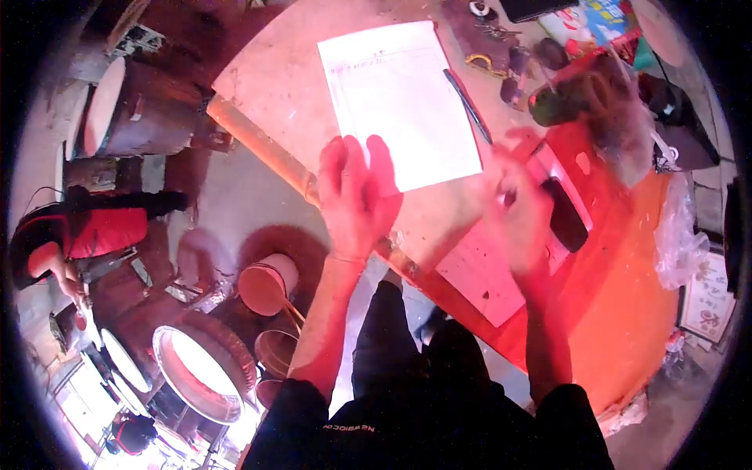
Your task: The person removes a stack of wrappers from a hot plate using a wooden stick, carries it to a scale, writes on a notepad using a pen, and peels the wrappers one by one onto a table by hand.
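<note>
A white sheet of paper (399,94) with a few lines of writing near its top lies on the wooden table (266,86). A dark pen (468,107) rests along its right edge. My left hand (348,196) is at the paper's lower left corner, fingers bent; what they hold, if anything, is hidden. To the right of the paper, my right hand (517,207) is blurred by motion, and its fingers cannot be made out. Beside that hand, a black phone (565,215) lies on a red and pink item (482,274).
Bags, a green object (556,103) and small items crowd the table's right back. A clear plastic bag (677,235) hangs at the right edge. Buckets (268,286) and a large round basin (200,372) stand lower left. Another person in red and black (102,231) is at far left.
</note>
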Demonstrator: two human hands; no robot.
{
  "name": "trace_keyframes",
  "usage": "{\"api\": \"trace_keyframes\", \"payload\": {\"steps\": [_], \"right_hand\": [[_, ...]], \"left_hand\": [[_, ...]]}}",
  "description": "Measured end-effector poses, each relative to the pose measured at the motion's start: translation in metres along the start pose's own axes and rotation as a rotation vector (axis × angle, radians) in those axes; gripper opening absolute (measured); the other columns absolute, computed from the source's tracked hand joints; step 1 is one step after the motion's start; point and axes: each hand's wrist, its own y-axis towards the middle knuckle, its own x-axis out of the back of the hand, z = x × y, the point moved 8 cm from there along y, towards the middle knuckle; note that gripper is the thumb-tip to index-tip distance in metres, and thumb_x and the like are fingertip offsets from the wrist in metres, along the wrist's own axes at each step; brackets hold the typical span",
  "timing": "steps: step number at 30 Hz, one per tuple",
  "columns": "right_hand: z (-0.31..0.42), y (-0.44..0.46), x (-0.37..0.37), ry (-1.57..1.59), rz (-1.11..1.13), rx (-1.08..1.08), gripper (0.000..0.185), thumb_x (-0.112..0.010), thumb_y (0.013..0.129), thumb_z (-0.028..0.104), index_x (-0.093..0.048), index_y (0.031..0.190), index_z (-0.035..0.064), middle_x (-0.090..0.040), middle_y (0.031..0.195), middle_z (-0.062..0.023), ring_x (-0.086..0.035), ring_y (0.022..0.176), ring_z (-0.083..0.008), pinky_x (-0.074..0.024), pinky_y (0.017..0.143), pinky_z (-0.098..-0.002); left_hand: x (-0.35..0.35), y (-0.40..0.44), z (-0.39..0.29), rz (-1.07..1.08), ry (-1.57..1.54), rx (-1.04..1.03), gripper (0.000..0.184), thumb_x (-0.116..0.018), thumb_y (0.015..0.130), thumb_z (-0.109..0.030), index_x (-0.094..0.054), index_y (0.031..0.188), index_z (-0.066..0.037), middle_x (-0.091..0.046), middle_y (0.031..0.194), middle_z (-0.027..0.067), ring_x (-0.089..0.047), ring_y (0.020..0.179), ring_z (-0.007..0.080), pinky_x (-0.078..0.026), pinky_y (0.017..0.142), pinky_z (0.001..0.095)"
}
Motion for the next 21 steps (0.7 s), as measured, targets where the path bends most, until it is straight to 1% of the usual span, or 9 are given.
{"api": "trace_keyframes", "payload": {"steps": [1, 4, 7, 10, 13, 17, 18, 19, 21], "right_hand": [[0.009, -0.025, 0.008, 0.085, 0.037, 0.084, 0.034, -0.073, 0.078, 0.016, -0.061, 0.108, 0.005, -0.059, 0.07, -0.0067, -0.054, 0.059, -0.0148, -0.0465, 0.057, -0.0288], [0.006, -0.116, 0.016, 0.351, 0.48, -0.074, 0.026, -0.068, 0.081, 0.017, -0.06, 0.102, 0.0053, -0.066, 0.086, -0.0134, -0.065, 0.08, -0.0298, -0.052, 0.072, -0.0401], [0.028, -0.211, 0.07, 0.149, 0.275, 0.015, 0.025, -0.069, 0.08, 0.017, -0.062, 0.1, 0.0058, -0.066, 0.091, -0.0147, -0.065, 0.084, -0.0327, -0.0528, 0.072, -0.0418], [-0.006, -0.322, 0.107, 0.142, 0.296, -0.068, 0.032, -0.075, 0.073, 0.017, -0.063, 0.1, 0.0054, -0.061, 0.078, -0.0133, -0.062, 0.071, -0.0295, -0.0486, 0.061, -0.041], [-0.051, -0.433, 0.161, 0.145, 0.148, -0.161, 0.032, -0.073, 0.074, 0.019, -0.062, 0.099, 0.0047, -0.062, 0.079, -0.0139, -0.062, 0.074, -0.0319, -0.049, 0.064, -0.0432], [-0.099, -0.589, 0.251, 0.011, -0.038, -0.526, 0.029, -0.071, 0.076, 0.025, -0.062, 0.096, 0.0052, -0.063, 0.084, -0.0151, -0.062, 0.075, -0.0349, -0.05, 0.065, -0.0443], [-0.11, -0.63, 0.273, -0.01, -0.142, -0.618, 0.029, -0.071, 0.076, 0.024, -0.062, 0.097, 0.0065, -0.064, 0.084, -0.0149, -0.063, 0.075, -0.0346, -0.0503, 0.065, -0.0438], [-0.119, -0.667, 0.294, -0.027, -0.241, -0.692, 0.029, -0.071, 0.075, 0.024, -0.062, 0.097, 0.0079, -0.064, 0.084, -0.0147, -0.063, 0.075, -0.0344, -0.0507, 0.064, -0.0433], [-0.129, -0.742, 0.331, -0.053, -0.447, -0.831, 0.026, -0.072, 0.075, 0.023, -0.064, 0.095, 0.0089, -0.064, 0.077, -0.0142, -0.064, 0.071, -0.0318, -0.0512, 0.06, -0.0404]], "left_hand": [[0.014, -0.007, -0.006, -0.007, 0.006, -0.022, 0.059, -0.066, 0.069, -0.003, -0.051, 0.127, -0.001, -0.05, 0.122, 0.0234, -0.051, 0.112, 0.0425, -0.048, 0.088, 0.0442], [0.039, -0.049, -0.024, 0.09, 0.084, 0.03, 0.04, -0.063, 0.081, -0.005, -0.058, 0.121, -0.004, -0.053, 0.122, 0.0222, -0.056, 0.109, 0.0398, -0.049, 0.089, 0.0439], [0.052, -0.124, -0.062, 0.279, 0.069, 0.024, 0.034, -0.063, 0.08, -0.004, -0.059, 0.114, -0.002, -0.055, 0.118, 0.023, -0.056, 0.107, 0.0402, -0.05, 0.087, 0.0436], [0.051, -0.218, -0.115, 0.421, 0.013, -0.089, 0.03, -0.068, 0.076, -0.007, -0.061, 0.105, -0.002, -0.059, 0.109, 0.0192, -0.059, 0.097, 0.0382, -0.05, 0.083, 0.0427], [0.03, -0.327, -0.192, 0.628, -0.165, -0.177, 0.025, -0.067, 0.078, -0.008, -0.063, 0.101, -0.001, -0.063, 0.098, 0.0177, -0.062, 0.089, 0.0366, -0.051, 0.079, 0.0413], [-0.007, -0.479, -0.31, 1.296, -0.41, -0.213, 0.026, -0.067, 0.079, -0.011, -0.062, 0.103, -0.001, -0.064, 0.095, 0.0151, -0.062, 0.085, 0.0325, -0.05, 0.074, 0.0389], [-0.009, -0.51, -0.346, 1.473, -0.404, -0.344, 0.027, -0.068, 0.079, -0.012, -0.063, 0.103, -0.002, -0.064, 0.095, 0.0145, -0.063, 0.085, 0.0307, -0.05, 0.074, 0.037], [-0.003, -0.531, -0.391, 1.435, -0.558, -0.675, 0.027, -0.068, 0.079, -0.01, -0.063, 0.104, -0.004, -0.064, 0.096, 0.0138, -0.064, 0.086, 0.0273, -0.05, 0.074, 0.0349], [-0.005, -0.557, -0.447, 1.522, -0.626, -0.854, 0.026, -0.067, 0.079, -0.009, -0.063, 0.104, -0.004, -0.064, 0.096, 0.0137, -0.065, 0.085, 0.0258, -0.051, 0.073, 0.0342]]}}
